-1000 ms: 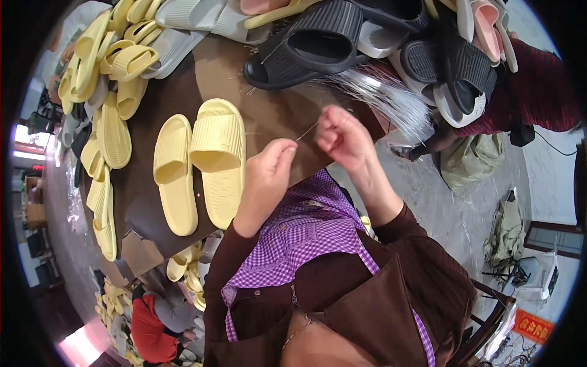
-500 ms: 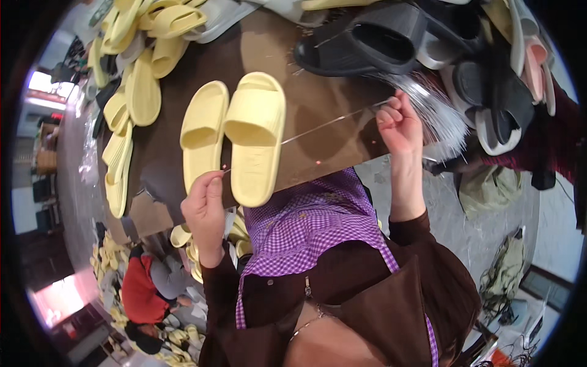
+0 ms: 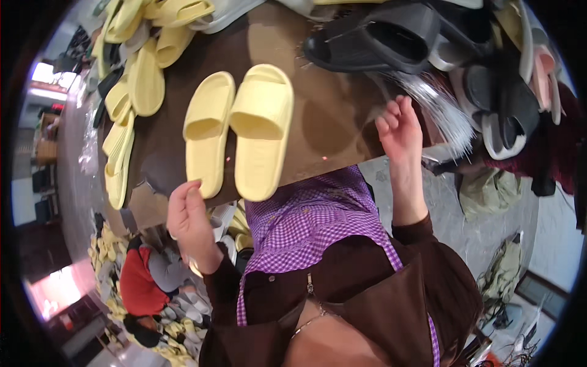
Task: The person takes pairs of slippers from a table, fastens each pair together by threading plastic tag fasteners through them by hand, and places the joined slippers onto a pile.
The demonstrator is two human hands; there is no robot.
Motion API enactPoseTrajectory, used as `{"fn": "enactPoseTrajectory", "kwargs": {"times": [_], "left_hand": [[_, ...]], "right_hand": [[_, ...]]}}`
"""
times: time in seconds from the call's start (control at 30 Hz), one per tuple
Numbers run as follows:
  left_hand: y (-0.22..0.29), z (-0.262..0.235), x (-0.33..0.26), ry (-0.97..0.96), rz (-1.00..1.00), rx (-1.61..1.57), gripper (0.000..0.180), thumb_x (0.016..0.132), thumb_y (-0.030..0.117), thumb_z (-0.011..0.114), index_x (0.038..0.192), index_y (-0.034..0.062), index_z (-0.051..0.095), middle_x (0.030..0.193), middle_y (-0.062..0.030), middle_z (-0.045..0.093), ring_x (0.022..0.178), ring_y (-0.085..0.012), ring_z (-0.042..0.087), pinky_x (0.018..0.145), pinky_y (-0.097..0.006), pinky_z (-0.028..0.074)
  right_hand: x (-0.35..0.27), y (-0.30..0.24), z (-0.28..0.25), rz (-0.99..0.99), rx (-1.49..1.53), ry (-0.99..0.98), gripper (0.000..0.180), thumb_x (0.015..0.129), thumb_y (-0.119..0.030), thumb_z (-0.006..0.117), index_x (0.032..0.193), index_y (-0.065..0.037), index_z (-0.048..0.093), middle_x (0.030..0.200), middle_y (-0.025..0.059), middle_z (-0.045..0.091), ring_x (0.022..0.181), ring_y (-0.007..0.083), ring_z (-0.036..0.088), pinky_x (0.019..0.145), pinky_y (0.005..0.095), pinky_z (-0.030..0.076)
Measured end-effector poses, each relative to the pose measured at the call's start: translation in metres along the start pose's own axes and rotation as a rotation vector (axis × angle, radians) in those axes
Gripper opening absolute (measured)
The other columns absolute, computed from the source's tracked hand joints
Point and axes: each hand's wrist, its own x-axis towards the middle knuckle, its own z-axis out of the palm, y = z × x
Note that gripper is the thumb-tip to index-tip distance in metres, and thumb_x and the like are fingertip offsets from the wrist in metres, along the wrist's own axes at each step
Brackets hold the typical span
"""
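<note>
A pair of pale yellow slide slippers lies side by side on the brown table, toes away from me. My left hand (image 3: 194,223) is just below the heel of the left slipper (image 3: 205,159); thumb and forefinger are pressed together, and anything between them is too small to make out. To the right of the right slipper (image 3: 260,168), my right hand (image 3: 400,129) is raised over the table edge with its fingers loosely curled and apart. I see nothing in it. Close to it lies a bundle of thin, clear-white strands (image 3: 443,113).
Black slippers (image 3: 373,40) lie at the far right beside white and pink ones. Yellow slippers (image 3: 147,79) are heaped along the table's left side. A person in a red vest (image 3: 140,281) bends among piled slippers at lower left. A greenish bag (image 3: 492,192) is at right.
The thin strand stretched between my hands across the right slipper no longer shows. My left hand has moved slightly left and down; the fingers of my right hand have loosened.
</note>
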Motion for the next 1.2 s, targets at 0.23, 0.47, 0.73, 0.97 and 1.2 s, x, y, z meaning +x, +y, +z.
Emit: {"fn": "enactPoseTrajectory", "kwargs": {"times": [0.23,0.47,0.73,0.97,1.2], "left_hand": [[0.018,0.018,-0.008,0.019,0.229,0.259,0.011,0.091,0.007,0.055,0.093,-0.0022,0.062,0.071,-0.0004,0.055,0.064,-0.0027,0.046,0.057,-0.017,0.035],[0.027,-0.001,-0.018,-0.039,0.226,0.16,0.01,0.09,0.004,0.056,0.094,-0.0026,0.062,0.077,0.0001,0.057,0.069,-0.0043,0.047,0.061,-0.018,0.037],[0.017,-0.025,0.011,-0.022,0.492,0.459,0.01,0.084,-0.001,0.06,0.094,-0.0018,0.063,0.082,-0.005,0.056,0.069,-0.0137,0.051,0.061,-0.025,0.041],[0.007,-0.012,0.02,-0.1,0.614,0.783,0.018,0.076,-0.002,0.063,0.094,0.0025,0.064,0.087,-0.01,0.054,0.068,-0.0244,0.054,0.061,-0.032,0.045],[-0.016,-0.013,0.029,-0.172,0.578,0.683,0.017,0.077,-0.001,0.061,0.094,0.0011,0.064,0.081,-0.0133,0.056,0.07,-0.0272,0.057,0.063,-0.035,0.047]], "right_hand": [[-0.055,0.065,0.077,0.02,-1.211,-0.441,0.027,0.087,-0.005,0.058,0.114,-0.001,0.058,0.074,0.0037,0.059,0.062,0.0067,0.051,0.055,0.0202,0.041],[-0.036,0.1,0.086,0.409,-1.29,-0.93,0.021,0.085,-0.005,0.061,0.105,0.002,0.062,0.072,0.0038,0.061,0.064,0.0074,0.054,0.059,0.0231,0.045],[-0.038,0.084,0.135,-0.185,-1.422,-0.986,0.011,0.079,-0.002,0.064,0.089,0.001,0.061,0.073,0.0091,0.061,0.062,0.0181,0.059,0.057,0.028,0.047],[-0.057,0.097,0.17,-0.864,-1.795,-1.383,0.026,0.065,-0.007,0.06,0.09,0.001,0.058,0.068,0.0053,0.051,0.06,0.0177,0.056,0.052,0.0281,0.044],[-0.048,0.128,0.141,-0.982,-1.898,-1.42,0.016,0.064,-0.013,0.058,0.077,-0.004,0.056,0.063,0.0035,0.051,0.057,0.0164,0.055,0.051,0.0276,0.043]]}}
